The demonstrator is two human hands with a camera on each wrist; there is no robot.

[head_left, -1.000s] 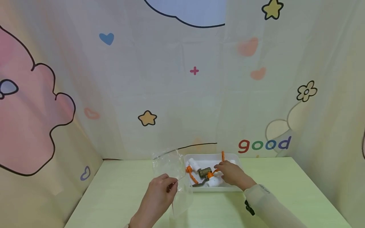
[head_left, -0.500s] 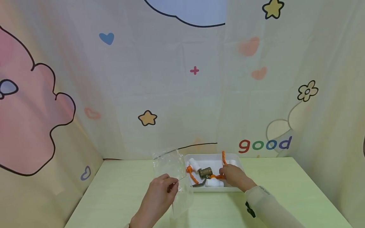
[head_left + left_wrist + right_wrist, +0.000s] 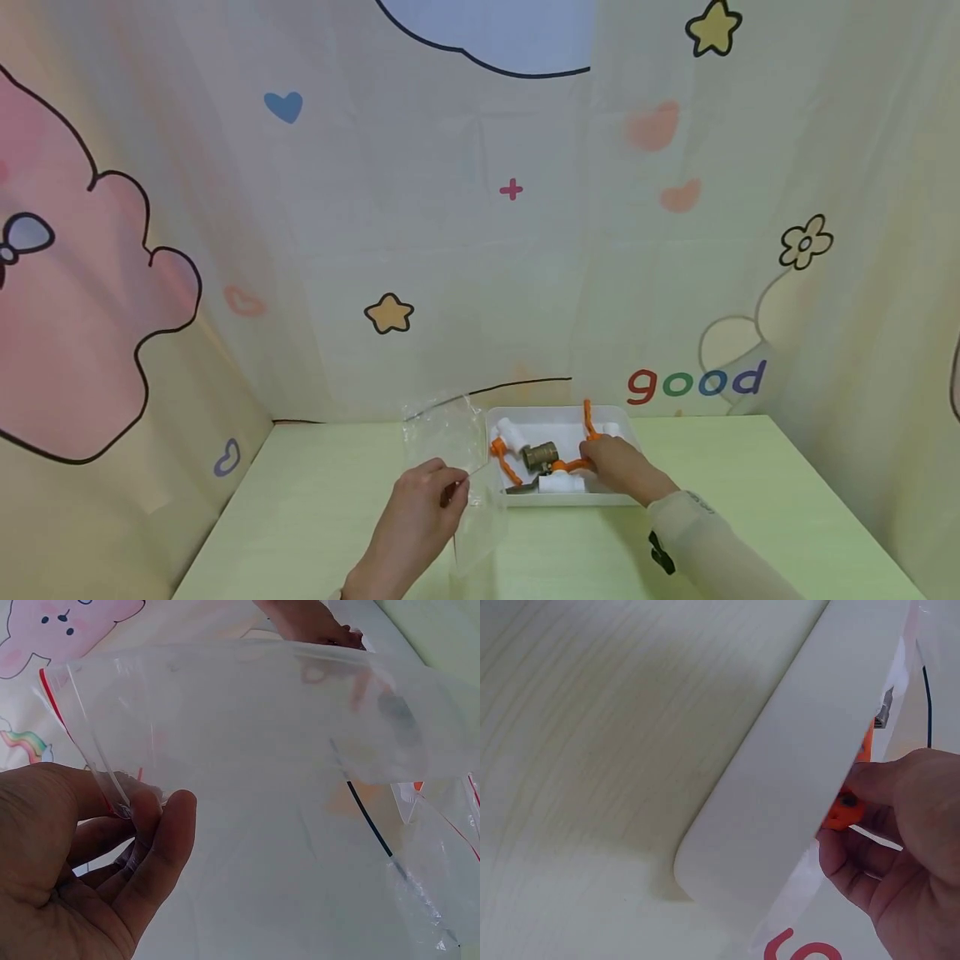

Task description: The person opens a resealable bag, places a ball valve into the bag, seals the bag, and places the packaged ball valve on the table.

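Observation:
My left hand (image 3: 420, 512) pinches the zip edge of a clear zip-lock bag (image 3: 442, 437); the bag hangs open, and its red zip line shows in the left wrist view. Over the right end of a white tray (image 3: 525, 499), my right hand (image 3: 622, 468) has thumb and fingers on an orange-handled ball valve (image 3: 846, 810), most of it hidden by the hand and tray wall. Left of these fingers a white ball valve (image 3: 561, 483) lies with its orange handle toward the hand. Farther left are a brass-coloured fitting (image 3: 540, 455) and another white valve with orange handle (image 3: 512, 435).
A dark grey lever (image 3: 523, 487) lies along the tray's front wall. The tray stands near the back of a pale green table (image 3: 330, 500). Behind hangs a printed curtain (image 3: 450, 250). The bag overlaps the tray's left end in the head view.
My right hand has moved slightly right and nearer the tray's front, its fingers closing on an orange handle. The front white valve has turned to lie sideways. The left hand stays still.

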